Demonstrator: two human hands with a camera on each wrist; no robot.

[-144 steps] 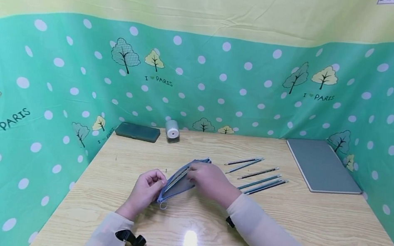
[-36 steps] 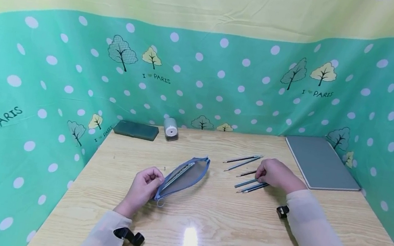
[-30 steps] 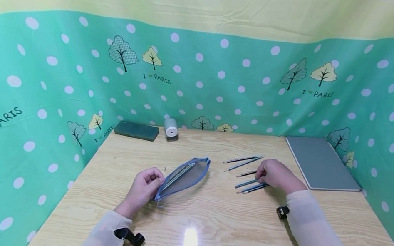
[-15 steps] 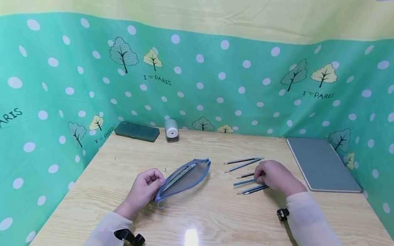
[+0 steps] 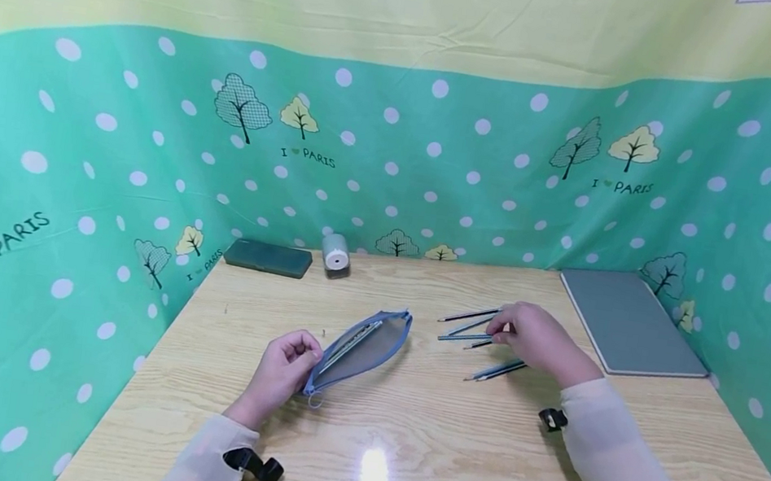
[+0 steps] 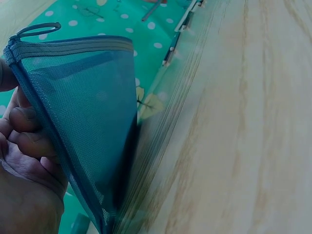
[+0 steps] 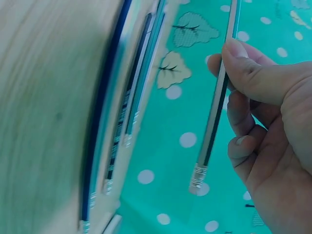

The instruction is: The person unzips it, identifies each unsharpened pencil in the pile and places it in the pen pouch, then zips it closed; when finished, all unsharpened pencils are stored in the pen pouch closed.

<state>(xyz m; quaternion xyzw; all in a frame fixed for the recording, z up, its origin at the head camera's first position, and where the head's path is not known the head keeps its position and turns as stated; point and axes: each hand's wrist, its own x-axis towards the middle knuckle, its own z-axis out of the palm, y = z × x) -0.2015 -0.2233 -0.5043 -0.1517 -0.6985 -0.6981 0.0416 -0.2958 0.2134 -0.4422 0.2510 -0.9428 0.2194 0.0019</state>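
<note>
My left hand (image 5: pixel 282 370) pinches the near left end of a blue mesh zip pencil pouch (image 5: pixel 381 347), whose mouth gapes. Long thin things, likely pencils, lie inside it. In the left wrist view the pouch (image 6: pixel 92 107) stands on edge, my fingertips at its zip side. Between thumb and fingers my right hand (image 5: pixel 537 340) holds a pencil (image 7: pixel 212 126), its eraser end hanging down in the right wrist view. From the head, that pencil's other end points left toward the pouch. Below and beyond this hand, several pencils (image 5: pixel 496 371) lie on the table, partly hidden by it.
A dark green flat case (image 5: pixel 268 258) and a small grey-white cylindrical device (image 5: pixel 336 254) stand at the back left. To the back right lies a grey notebook-like board (image 5: pixel 628 324). A polka-dot curtain (image 5: pixel 441 158) encloses the wooden table (image 5: pixel 443 462).
Earlier my right hand was at the pouch mouth, then among the pencils. Now it has lifted one pencil and shifted slightly left and back. My left hand stays on the pouch.
</note>
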